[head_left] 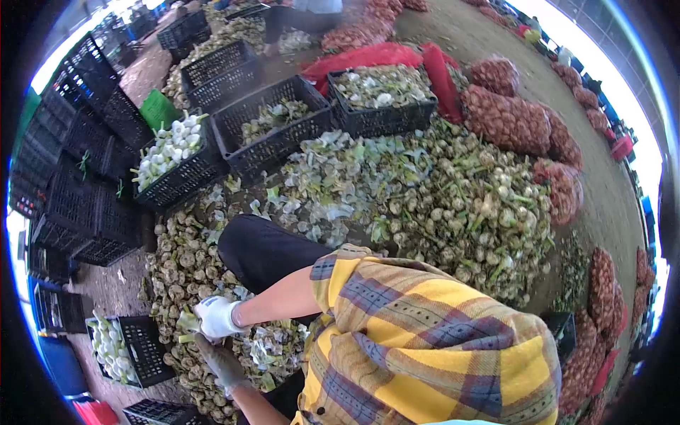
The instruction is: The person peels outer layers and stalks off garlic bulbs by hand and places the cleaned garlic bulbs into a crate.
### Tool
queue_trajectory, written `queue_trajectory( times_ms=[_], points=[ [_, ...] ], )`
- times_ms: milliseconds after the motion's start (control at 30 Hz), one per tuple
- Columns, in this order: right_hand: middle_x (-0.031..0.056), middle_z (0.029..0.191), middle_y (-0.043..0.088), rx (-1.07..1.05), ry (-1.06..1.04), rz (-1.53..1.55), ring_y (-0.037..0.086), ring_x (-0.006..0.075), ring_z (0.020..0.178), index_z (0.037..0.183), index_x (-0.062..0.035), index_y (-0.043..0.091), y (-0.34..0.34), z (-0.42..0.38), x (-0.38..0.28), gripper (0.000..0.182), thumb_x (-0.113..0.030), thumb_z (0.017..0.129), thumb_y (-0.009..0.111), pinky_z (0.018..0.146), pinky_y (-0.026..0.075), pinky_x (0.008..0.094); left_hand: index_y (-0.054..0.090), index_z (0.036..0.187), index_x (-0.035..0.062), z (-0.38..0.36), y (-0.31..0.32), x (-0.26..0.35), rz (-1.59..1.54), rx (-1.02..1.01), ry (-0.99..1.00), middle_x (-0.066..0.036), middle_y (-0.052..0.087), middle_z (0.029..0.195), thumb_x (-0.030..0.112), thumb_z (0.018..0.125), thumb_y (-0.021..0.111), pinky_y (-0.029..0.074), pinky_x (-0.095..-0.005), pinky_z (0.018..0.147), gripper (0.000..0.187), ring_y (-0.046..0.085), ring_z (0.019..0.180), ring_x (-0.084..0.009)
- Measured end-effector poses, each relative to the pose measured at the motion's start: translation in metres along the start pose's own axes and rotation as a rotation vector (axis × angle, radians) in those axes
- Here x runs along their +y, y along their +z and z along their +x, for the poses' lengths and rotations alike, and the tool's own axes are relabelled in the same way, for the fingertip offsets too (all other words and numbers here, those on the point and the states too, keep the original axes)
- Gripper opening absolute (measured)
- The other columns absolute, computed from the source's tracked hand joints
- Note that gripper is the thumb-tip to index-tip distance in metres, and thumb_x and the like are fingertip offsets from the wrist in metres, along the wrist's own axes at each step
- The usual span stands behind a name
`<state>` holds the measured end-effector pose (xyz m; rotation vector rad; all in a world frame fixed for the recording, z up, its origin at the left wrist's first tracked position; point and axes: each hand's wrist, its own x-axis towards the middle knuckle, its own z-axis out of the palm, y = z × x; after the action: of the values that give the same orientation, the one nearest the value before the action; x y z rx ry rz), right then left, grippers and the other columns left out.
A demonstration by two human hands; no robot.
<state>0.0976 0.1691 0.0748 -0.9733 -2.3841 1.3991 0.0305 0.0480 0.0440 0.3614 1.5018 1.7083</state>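
Note:
My right hand point(217, 317), in a white glove, is closed around a pale green garlic stalk point(188, 321) that sticks out past the fingers. Just below it, almost touching, my left hand point(221, 363) wears a dirty grey glove. Its fingers are curled near the stalk's lower end, and whatever is in them is hidden. Both hands are over a heap of unpeeled garlic bulbs point(185, 265) on the ground. Loose papery skins point(268, 348) lie beside my wrists, close to my dark-trousered knee point(262, 248).
Cleaned white garlic fills a black crate point(185, 177) and a smaller crate point(145, 350) at left. Another crate point(273, 127) holds trimmings, one point(382, 117) holds skins. A larger garlic pile point(467, 212) lies right; red mesh sacks point(506, 120) stand behind. Another person point(304, 21) works farther back.

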Motion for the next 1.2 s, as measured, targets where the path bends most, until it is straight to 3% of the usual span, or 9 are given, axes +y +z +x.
queue_trajectory(
  times_ms=[300,433,500,667,833,1000,1067,1133,1200],
  points=[
    [0.0148,0.071,0.065,-0.088,0.115,0.168,0.064,0.0265,0.067,0.081,-0.0005,0.068,-0.008,0.01,0.024,0.027,-0.024,0.077,0.055,0.06,0.048,0.0379,0.04,0.134,0.0107,0.034,0.023,-0.013,-0.087,0.079,-0.093,-0.008,0.048,0.128,0.05,0.089,0.042,0.034,-0.0355,0.097,0.059,0.047,0.113,-0.0216],
    [0.0142,0.074,0.064,0.179,0.341,0.927,0.062,0.0232,0.067,0.085,0.0022,0.066,-0.003,0.015,0.025,0.023,-0.015,0.076,0.053,0.059,0.046,0.0351,0.053,0.117,0.0056,0.051,0.023,-0.007,-0.264,-0.072,-0.203,-0.006,0.06,0.107,0.048,0.09,0.043,0.045,-0.0308,0.08,0.051,0.058,0.091,-0.0193],
    [0.013,0.073,0.063,0.22,0.342,1.117,0.059,0.021,0.066,0.082,0.003,0.065,-0.014,0.014,0.028,0.021,-0.009,0.076,0.049,0.06,0.045,0.0337,0.056,0.106,0.0044,0.055,0.022,-0.017,-0.019,0.023,0.14,-0.004,0.061,0.089,0.043,0.089,0.045,0.045,-0.0254,0.06,0.043,0.058,0.075,-0.0162],
    [0.0138,0.077,0.063,0.141,0.087,0.696,0.059,0.0248,0.074,0.087,0.0013,0.064,-0.042,0.011,0.027,0.031,-0.022,0.079,0.045,0.067,0.045,0.0357,0.05,0.115,0.0018,0.081,-0.012,-0.019,0.058,0.191,0.124,-0.009,0.058,0.098,0.013,0.079,0.057,0.048,-0.027,0.064,0.038,0.057,0.085,-0.0184],
    [0.0211,0.085,0.065,-0.195,0.039,-0.152,0.062,0.0355,0.085,0.083,-0.0032,0.068,-0.054,-0.017,0.024,0.047,-0.044,0.082,0.045,0.076,0.049,0.0412,0.034,0.131,-0.0007,0.063,-0.01,0.008,0.109,0.105,0.159,-0.014,0.051,0.117,-0.017,0.058,0.063,0.044,-0.0364,0.09,0.08,0.053,0.105,-0.0224],
    [0.0194,0.089,0.065,-0.125,-0.105,-0.22,0.063,0.0306,0.085,0.087,-0.0024,0.067,-0.037,-0.009,0.038,0.035,-0.03,0.067,0.06,0.074,0.05,0.0383,0.033,0.131,-0.0005,0.069,-0.029,-0.015,0.834,0.135,0.576,-0.014,0.049,0.12,-0.015,0.06,0.065,0.044,-0.0345,0.091,0.08,0.053,0.105,-0.0241],
    [0.0191,0.09,0.064,-0.09,0.014,0.004,0.063,0.0304,0.086,0.088,-0.0014,0.065,-0.031,-0.005,0.042,0.034,-0.028,0.067,0.059,0.074,0.049,0.0383,0.043,0.123,-0.0013,0.039,0.011,0.001,0.835,0.18,0.522,-0.014,0.054,0.112,-0.014,0.066,0.064,0.048,-0.0343,0.086,0.062,0.056,0.097,-0.0234],
    [0.0178,0.085,0.064,-0.156,0.049,0.115,0.062,0.0286,0.08,0.085,-0.0021,0.064,-0.039,-0.009,0.037,0.028,-0.026,0.071,0.059,0.07,0.049,0.0376,0.048,0.116,0.0015,0.039,0.019,0.019,0.033,0.082,0.004,-0.013,0.057,0.105,-0.013,0.075,0.058,0.051,-0.0322,0.08,0.044,0.057,0.094,-0.0214],
    [0.0149,0.078,0.063,-0.224,-0.402,0.064,0.06,0.0217,0.067,0.082,-0.0028,0.064,-0.003,0.015,0.073,0.015,-0.013,0.078,0.053,0.063,0.048,0.0336,0.051,0.113,0.0048,0.052,-0.011,-0.02,0.427,0.091,0.325,-0.011,0.058,0.103,0.011,0.087,0.051,0.05,-0.0321,0.079,0.027,0.057,0.092,-0.0199]
  ],
)
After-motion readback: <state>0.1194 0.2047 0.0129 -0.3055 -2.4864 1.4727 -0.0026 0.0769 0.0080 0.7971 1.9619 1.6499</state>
